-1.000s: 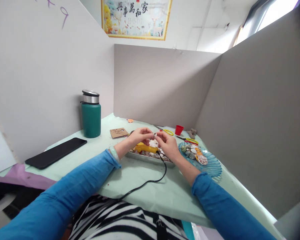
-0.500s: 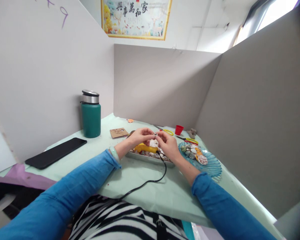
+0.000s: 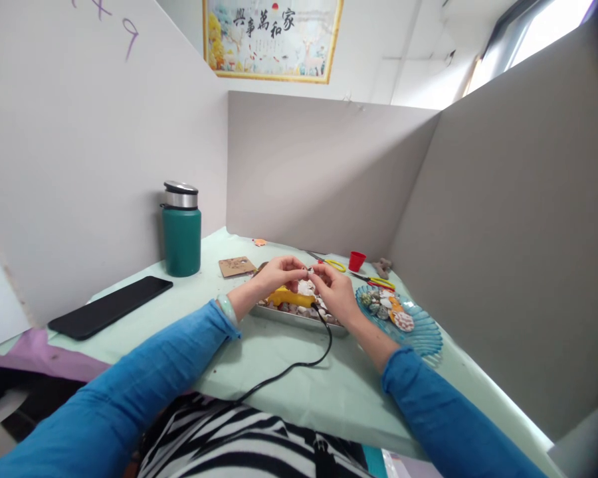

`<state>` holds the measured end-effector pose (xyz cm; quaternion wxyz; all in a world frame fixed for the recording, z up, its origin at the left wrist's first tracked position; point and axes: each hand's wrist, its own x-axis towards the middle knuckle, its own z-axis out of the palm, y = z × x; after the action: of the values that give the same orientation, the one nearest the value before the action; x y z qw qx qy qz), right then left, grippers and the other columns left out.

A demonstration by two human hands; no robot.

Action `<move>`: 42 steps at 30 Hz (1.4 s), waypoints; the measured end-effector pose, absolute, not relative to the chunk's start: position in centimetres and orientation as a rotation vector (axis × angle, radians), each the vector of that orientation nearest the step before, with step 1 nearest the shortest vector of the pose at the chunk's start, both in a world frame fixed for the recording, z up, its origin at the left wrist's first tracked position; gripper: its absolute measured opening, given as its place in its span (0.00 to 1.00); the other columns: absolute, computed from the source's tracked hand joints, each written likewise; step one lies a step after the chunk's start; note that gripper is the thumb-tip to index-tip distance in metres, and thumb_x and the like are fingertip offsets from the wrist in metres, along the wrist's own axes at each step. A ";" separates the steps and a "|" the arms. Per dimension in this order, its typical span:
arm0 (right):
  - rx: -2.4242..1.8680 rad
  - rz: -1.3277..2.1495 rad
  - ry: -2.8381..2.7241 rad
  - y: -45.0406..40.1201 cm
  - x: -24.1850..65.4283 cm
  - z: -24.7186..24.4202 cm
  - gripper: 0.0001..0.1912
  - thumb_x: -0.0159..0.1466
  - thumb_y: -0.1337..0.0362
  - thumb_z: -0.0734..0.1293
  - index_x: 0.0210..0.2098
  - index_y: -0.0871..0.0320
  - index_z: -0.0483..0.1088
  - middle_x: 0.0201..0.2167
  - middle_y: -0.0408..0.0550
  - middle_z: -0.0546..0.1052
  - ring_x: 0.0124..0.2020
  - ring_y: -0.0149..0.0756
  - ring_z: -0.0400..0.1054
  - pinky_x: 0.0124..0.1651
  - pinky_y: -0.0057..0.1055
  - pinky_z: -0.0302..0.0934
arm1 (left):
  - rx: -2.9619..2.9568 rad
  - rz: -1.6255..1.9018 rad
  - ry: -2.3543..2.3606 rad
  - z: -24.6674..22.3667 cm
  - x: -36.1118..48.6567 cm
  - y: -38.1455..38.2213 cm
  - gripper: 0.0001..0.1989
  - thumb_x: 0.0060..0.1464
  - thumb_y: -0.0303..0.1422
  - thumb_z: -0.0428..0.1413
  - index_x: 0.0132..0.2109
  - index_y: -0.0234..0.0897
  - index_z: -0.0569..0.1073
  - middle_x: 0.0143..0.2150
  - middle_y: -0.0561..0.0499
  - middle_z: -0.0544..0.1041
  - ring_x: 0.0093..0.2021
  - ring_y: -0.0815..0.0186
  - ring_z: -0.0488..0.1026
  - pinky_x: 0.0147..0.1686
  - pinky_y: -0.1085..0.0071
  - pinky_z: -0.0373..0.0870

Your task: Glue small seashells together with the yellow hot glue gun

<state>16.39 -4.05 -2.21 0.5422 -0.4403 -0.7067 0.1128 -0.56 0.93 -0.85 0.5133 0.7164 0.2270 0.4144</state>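
Far on the worktop, above the metal tray of shells, pinching a tiny piece, too small to identify, between closed fingertips of left hand and right hand; apparently adjusting by touch. Next, probably needing steadiness clear of the yellow glue gun.

Tool yel., cord blk; plate blue; cup red; clothing b/w striped.

Left hand and right hand pinch close together, both angled inward.
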 end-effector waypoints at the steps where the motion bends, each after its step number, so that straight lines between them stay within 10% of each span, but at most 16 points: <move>1: -1.048 0.259 -1.681 -4.1 16.4 -2.1 0.13 0.61 0.55 0.62 0.39 0.56 0.71 0.33 0.47 0.76 0.25 0.32 0.68 0.29 0.29 0.63 | 1.729 1.000 0.553 -0.8 -0.5 0.9 0.17 0.46 0.40 0.62 0.38 0.32 0.70 0.24 0.53 0.73 0.22 0.72 0.71 0.25 0.74 0.68; 42: -1.056 0.067 -1.687 -4.5 16.2 -1.7 0.11 0.61 0.62 0.62 0.41 0.58 0.69 0.35 0.47 0.75 0.27 0.31 0.66 0.31 0.28 0.60 | 1.806 1.118 0.575 -0.8 0.1 1.0 0.16 0.47 0.39 0.61 0.38 0.31 0.71 0.24 0.54 0.72 0.21 0.72 0.70 0.24 0.74 0.68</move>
<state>16.22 -4.47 -1.71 0.5439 -0.4448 -0.7110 0.0284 0.10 0.98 -0.80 0.4533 0.7315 0.2329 0.4530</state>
